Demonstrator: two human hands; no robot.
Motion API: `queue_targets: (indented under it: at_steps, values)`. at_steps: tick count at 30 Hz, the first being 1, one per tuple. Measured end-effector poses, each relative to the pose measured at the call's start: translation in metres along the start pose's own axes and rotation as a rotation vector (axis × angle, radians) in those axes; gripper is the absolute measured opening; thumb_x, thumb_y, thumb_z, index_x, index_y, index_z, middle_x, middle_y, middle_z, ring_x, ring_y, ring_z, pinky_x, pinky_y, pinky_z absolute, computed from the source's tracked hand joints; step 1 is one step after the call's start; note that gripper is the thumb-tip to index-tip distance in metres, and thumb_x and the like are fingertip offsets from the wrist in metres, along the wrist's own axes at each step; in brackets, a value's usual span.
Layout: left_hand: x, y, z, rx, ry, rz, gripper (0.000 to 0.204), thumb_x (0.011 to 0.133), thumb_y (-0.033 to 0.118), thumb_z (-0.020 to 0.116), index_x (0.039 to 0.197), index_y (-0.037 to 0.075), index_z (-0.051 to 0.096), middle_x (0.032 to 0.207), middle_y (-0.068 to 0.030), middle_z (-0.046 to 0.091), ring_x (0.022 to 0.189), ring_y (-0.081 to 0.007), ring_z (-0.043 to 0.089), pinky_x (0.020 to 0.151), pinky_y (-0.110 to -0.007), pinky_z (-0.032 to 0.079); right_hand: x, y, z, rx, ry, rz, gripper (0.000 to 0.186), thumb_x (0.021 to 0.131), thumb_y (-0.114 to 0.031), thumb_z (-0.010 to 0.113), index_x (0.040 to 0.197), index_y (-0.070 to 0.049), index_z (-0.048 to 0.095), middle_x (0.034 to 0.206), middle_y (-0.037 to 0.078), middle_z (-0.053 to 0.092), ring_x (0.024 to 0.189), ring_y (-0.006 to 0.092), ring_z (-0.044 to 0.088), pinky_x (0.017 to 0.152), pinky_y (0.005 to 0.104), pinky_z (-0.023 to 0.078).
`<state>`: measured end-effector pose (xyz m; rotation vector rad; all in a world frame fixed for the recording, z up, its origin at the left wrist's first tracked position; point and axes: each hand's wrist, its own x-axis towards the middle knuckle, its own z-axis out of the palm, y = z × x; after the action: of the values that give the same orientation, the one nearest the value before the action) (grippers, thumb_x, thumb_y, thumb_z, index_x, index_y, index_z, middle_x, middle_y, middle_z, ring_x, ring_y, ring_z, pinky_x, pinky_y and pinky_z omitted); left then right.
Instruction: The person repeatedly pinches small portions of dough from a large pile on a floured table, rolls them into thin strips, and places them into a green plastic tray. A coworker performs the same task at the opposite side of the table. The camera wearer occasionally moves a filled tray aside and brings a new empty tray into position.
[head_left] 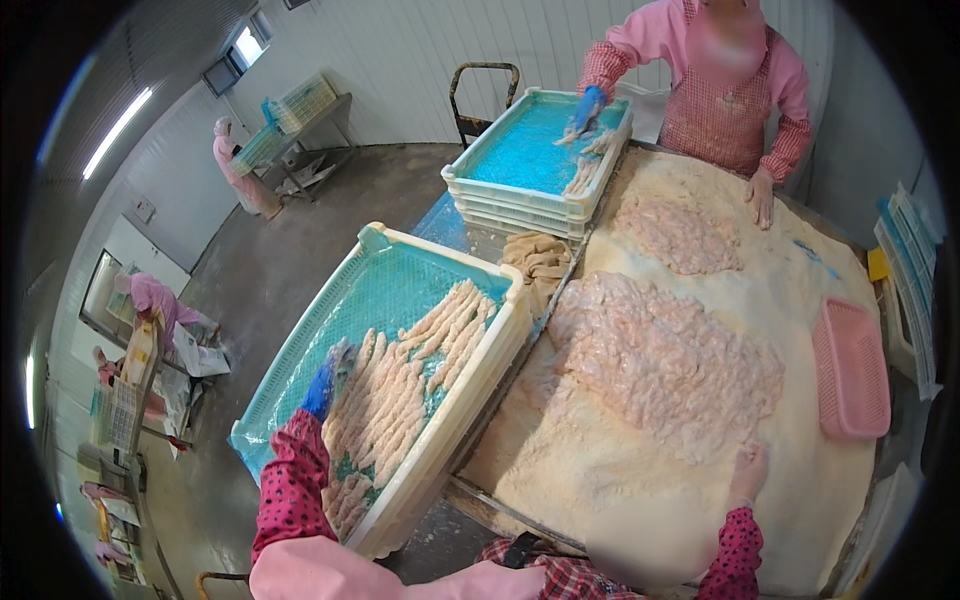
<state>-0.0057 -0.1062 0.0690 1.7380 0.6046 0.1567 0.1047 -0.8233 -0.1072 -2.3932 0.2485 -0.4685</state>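
My left hand (322, 388), in a blue glove with floury fingertips, is closed at the left end of the rows of flour-coated meat strips (385, 400). A strip appears to be in its fingers, partly hidden. The strips lie side by side on the blue-green liner of a white plastic tray (480, 385), atop a stack. My right hand (748, 473) rests with curled fingers on the floured worktable (600, 470), just below a large heap of wet, pale pink meat pieces (665, 355). Nothing shows in it.
Across the table, a co-worker's blue-gloved hand (588, 112) reaches into another lined tray (515, 150); their other hand (761, 197) rests on the flour. A smaller meat heap (680, 235), pink basket (850, 368) and brown cloth (540, 260) lie nearby. Other workers stand at far left.
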Motion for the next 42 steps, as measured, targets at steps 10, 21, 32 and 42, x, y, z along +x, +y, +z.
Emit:
queue_targets:
  at_steps: [10, 21, 32, 42]
  values:
    - [0.005, 0.034, 0.070, 0.228, 0.105, 0.435, 0.050, 0.095, 0.033, 0.039, 0.135, 0.002, 0.036, 0.128, -0.0106, 0.048, 0.111, -0.0228, 0.047, 0.094, -0.034, 0.038, -0.030, -0.021, -0.032, 0.036, -0.267, -0.123, 0.021, 0.080, -0.009, 0.058, 0.101, -0.004, 0.061, 0.100, 0.013, 0.062, 0.093, 0.0281, 0.057, 0.088, 0.0380, 0.042]
    - [-0.125, -0.052, 0.389, 0.560, -0.802, 0.738, 0.061, 0.079, 0.037, 0.064, 0.127, 0.004, 0.045, 0.124, -0.0187, 0.050, 0.113, -0.0349, 0.047, 0.096, -0.042, 0.037, -0.052, -0.066, -0.067, 0.035, -0.614, 0.050, 0.028, 0.082, -0.016, 0.057, 0.109, -0.011, 0.061, 0.098, 0.014, 0.063, 0.091, 0.0295, 0.060, 0.081, 0.0370, 0.047]
    - [-0.165, -0.060, 0.448, 0.721, -0.685, 0.735, 0.035, 0.083, 0.021, 0.050, 0.116, 0.017, 0.058, 0.104, -0.0121, 0.060, 0.094, -0.0304, 0.056, 0.082, -0.041, 0.045, 0.057, -0.022, -0.045, 0.233, -0.297, -0.047, 0.019, 0.072, -0.009, 0.061, 0.091, -0.010, 0.061, 0.087, 0.011, 0.062, 0.083, 0.0289, 0.059, 0.073, 0.0392, 0.047]
    - [-0.144, -0.071, 0.388, 0.790, -0.497, 0.691, 0.036, 0.076, 0.013, 0.054, 0.111, 0.013, 0.059, 0.101, -0.0124, 0.061, 0.089, -0.0310, 0.057, 0.077, -0.041, 0.046, -0.036, -0.014, -0.099, 0.105, -0.463, 0.274, 0.012, 0.077, -0.010, 0.059, 0.087, -0.003, 0.061, 0.086, 0.012, 0.063, 0.084, 0.0244, 0.061, 0.075, 0.0370, 0.048]
